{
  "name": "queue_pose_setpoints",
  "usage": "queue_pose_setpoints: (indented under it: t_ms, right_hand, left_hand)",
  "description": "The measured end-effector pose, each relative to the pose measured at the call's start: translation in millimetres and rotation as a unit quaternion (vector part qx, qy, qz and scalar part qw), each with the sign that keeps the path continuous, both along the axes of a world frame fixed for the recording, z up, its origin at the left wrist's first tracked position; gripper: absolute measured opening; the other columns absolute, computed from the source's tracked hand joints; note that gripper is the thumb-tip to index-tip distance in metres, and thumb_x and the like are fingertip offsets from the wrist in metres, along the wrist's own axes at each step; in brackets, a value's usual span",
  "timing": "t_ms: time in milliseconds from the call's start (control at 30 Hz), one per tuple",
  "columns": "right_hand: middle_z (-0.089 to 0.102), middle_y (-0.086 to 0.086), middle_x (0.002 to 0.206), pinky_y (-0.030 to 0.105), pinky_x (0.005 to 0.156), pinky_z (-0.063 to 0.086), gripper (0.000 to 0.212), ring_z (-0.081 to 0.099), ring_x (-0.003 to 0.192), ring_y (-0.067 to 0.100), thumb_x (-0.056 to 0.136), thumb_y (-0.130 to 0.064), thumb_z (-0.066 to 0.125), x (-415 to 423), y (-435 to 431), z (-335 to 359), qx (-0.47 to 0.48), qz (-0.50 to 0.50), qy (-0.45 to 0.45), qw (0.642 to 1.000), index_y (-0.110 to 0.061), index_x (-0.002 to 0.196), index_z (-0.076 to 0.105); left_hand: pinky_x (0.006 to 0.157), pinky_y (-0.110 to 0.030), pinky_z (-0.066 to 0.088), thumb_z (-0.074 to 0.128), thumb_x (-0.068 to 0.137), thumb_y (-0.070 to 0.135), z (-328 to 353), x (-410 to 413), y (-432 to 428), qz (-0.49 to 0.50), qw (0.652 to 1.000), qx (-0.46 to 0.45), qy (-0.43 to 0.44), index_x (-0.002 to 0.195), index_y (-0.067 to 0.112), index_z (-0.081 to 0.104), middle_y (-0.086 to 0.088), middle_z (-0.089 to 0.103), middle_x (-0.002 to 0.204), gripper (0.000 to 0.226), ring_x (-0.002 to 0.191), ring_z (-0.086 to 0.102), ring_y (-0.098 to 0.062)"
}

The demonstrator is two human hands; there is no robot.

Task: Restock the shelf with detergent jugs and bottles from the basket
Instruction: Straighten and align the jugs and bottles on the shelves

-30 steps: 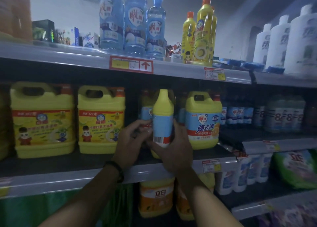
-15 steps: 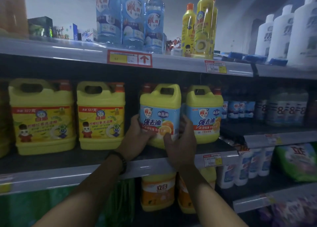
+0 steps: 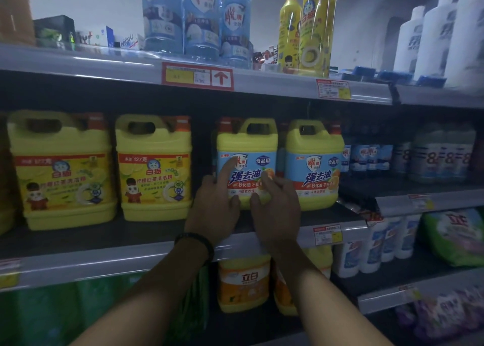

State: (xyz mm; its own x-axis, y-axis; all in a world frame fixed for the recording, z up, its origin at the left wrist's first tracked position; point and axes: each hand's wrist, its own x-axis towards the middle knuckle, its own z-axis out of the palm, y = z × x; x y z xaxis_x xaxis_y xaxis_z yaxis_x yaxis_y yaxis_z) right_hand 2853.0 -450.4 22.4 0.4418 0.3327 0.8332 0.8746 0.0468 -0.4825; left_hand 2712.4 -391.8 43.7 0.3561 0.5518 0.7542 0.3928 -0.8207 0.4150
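Observation:
A yellow detergent jug (image 3: 251, 141) with a blue label stands upright on the middle shelf (image 3: 104, 262), label facing me. It sits close beside a matching jug (image 3: 314, 162) on its right. My left hand (image 3: 212, 214) rests on its front, with the index finger stretched up over the label and the thumb near the base. My right hand (image 3: 277, 214) presses its fingers on the lower right of the label. The basket is out of view.
Two yellow-labelled jugs (image 3: 154, 167) (image 3: 62, 173) stand to the left on the same shelf, with a gap before the blue-label jug. The top shelf carries blue bottles (image 3: 199, 18), yellow bottles (image 3: 314, 26) and white bottles (image 3: 440, 31). An orange jug (image 3: 245, 280) stands below.
The jug was turned from side-on to label-forward and set down next to its twin. My hands shifted from its sides to its front face.

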Motion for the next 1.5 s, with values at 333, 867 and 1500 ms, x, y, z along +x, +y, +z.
queue_pose_setpoints:
  t_ms: [333, 867, 1500]
  right_hand:
    - [0.06, 0.006, 0.13, 0.036, 0.105, 0.052, 0.046, 0.06, 0.121, 0.023, 0.093, -0.019, 0.073, 1.5, -7.7, 11.3, -0.019, 0.026, 0.022, 0.999, -0.02, 0.14, 0.07]
    - [0.063, 0.011, 0.134, 0.053, 0.097, 0.06, 0.087, 0.067, 0.116, 0.028, 0.067, -0.035, 0.093, 141.5, -68.1, 64.3, -0.04, 0.07, 0.263, 0.962, -0.013, 0.138, 0.049]
    - [0.08, 0.003, 0.112, 0.052, 0.09, 0.064, 0.035, 0.078, 0.099, 0.025, 0.084, -0.012, 0.081, 150.6, -85.0, 61.5, -0.058, 0.177, 0.31, 0.932, -0.015, 0.118, 0.071]
  left_hand:
    - [0.101, -0.053, 0.057, 0.063, 0.093, 0.031, 4.9, 2.3, -4.6, 0.074, 0.988, 0.104, 0.082, 0.16, 0.039, 0.029, -0.016, 0.022, 0.16, 0.076, 0.133, 0.046, -0.039]
    - [0.106, -0.085, 0.028, 0.06, 0.089, 0.054, 3.8, 60.3, -26.1, 0.179, 0.962, 0.154, 0.141, 0.152, 0.039, 0.045, -0.014, -0.016, 0.174, 0.066, 0.158, -0.012, -0.049]
    - [0.128, -0.047, 0.022, 0.02, 0.105, 0.071, 5.4, 66.7, -31.8, -0.039, 0.913, 0.272, 0.303, 0.167, 0.028, 0.018, 0.0, 0.024, 0.174, 0.076, 0.16, 0.024, -0.021]
